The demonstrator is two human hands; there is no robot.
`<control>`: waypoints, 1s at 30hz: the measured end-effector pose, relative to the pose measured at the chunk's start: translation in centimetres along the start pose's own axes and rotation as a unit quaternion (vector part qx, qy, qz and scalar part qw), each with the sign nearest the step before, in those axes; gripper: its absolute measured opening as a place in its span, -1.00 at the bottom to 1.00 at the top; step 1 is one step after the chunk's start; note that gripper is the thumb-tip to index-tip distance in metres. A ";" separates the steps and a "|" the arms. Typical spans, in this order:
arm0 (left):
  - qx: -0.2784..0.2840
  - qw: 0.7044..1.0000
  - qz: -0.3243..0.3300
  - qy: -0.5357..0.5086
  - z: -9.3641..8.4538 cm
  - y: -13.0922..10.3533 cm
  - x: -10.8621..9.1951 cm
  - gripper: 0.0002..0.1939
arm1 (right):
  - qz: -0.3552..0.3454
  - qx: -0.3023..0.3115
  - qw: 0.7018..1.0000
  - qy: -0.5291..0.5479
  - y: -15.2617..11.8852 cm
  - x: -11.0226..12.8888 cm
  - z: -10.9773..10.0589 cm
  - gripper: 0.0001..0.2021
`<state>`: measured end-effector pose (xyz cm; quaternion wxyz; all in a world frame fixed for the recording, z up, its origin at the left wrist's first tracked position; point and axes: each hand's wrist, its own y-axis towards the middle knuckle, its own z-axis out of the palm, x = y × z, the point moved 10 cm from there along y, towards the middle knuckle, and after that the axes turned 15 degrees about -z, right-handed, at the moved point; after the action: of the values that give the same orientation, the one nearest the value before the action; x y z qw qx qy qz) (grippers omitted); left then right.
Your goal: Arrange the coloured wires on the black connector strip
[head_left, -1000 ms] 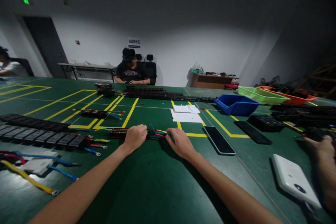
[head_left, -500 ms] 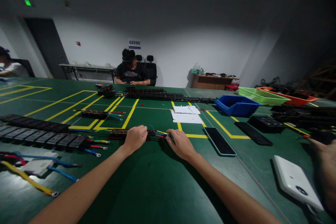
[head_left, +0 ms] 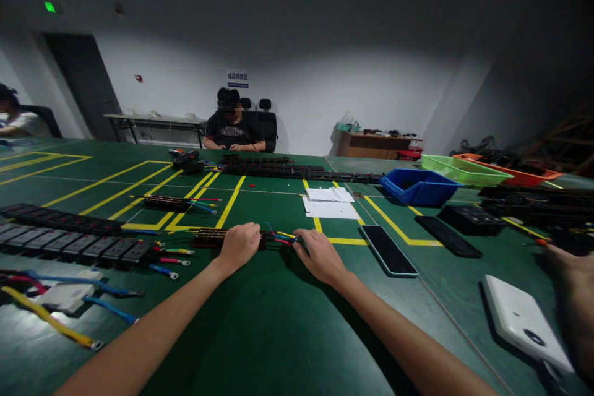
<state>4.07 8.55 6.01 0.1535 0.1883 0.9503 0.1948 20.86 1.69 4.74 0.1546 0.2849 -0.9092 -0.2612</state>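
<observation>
Starting over at the left, a yellow cable (head_left: 49, 320) sprawls with its ring end loose, and beside it rows of black socket blocks (head_left: 97, 241) lie with coloured leads poking out toward the person's left forearm; a careless sweep of that arm might snag one. Farther back, a second wired strip (head_left: 164, 202) rests inside the yellow tape lines. Now the middle, where it's all happening! The dark strip (head_left: 207, 237), brass-coloured rails along it, lies flat on the green table (head_left: 260, 334), and the left hand (head_left: 240, 244) is curled down around it, clamped by the look of it. Out come the coloured wires (head_left: 284, 237), reaching the fingertips of the right hand (head_left: 319, 252), thumb and forefinger right at the ends; whether they're pinched tight, I can't tell from here. The two hands stand apart, the wires spanning the gap. The danger? Too hard a tug could strain a joint, I'd say, and a slack left hold would let the strip slide. Just right of that, a phone (head_left: 388, 251) lies near the right forearm, easily nudged by a wide elbow; at the far right, a co-worker's hand (head_left: 573, 266) sits well apart.
</observation>
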 end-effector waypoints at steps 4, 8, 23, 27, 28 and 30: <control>-0.004 1.000 0.002 -0.003 -0.2 0.0 -0.1 -0.75 | 0.001 0.020 1.000 -0.002 0.1 0.1 0.3 -0.77; -0.002 1.000 0.001 -0.010 -0.2 0.0 -0.1 -0.73 | -0.002 -0.003 1.000 0.004 0.1 0.3 -0.4 -0.78; 0.009 1.000 -0.001 -0.016 -0.4 -0.1 -0.3 -0.73 | -0.005 -0.014 1.000 -0.005 0.1 0.5 -0.8 -0.78; 0.001 1.000 -0.003 -0.003 -0.5 -0.1 -0.3 -0.73 | 0.009 -0.014 1.000 -0.006 0.1 0.3 -0.8 -0.79; 0.000 1.000 -0.003 -0.002 -0.5 -0.1 -0.3 -0.73 | 0.013 -0.007 1.000 -0.006 0.1 0.1 -0.6 -0.78; 0.000 1.000 0.000 -0.003 -0.5 -0.1 -0.3 -0.73 | 0.019 0.010 1.000 -0.004 0.0 -0.1 0.0 -0.77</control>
<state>4.14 8.22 6.44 0.1567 0.1887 0.9498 0.1941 20.94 1.75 4.78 0.1525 0.2684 -0.9177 -0.2502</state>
